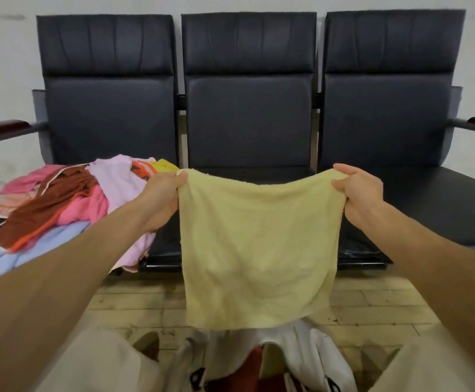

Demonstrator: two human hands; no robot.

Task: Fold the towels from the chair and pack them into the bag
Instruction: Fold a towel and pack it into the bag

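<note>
Yellow towel (259, 250) hangs spread before the chair (247, 114), left hand (162, 199) and right hand (358, 190) each pinching a top corner, ideally kept level for folding; bag (310, 352) waits at 6 o'clock.

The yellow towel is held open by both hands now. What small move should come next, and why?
Probably bring the left hand and right hand together to fold the yellow towel in half: it hangs flat, one top corner in each hand, unfolded, above the white bag.
</note>
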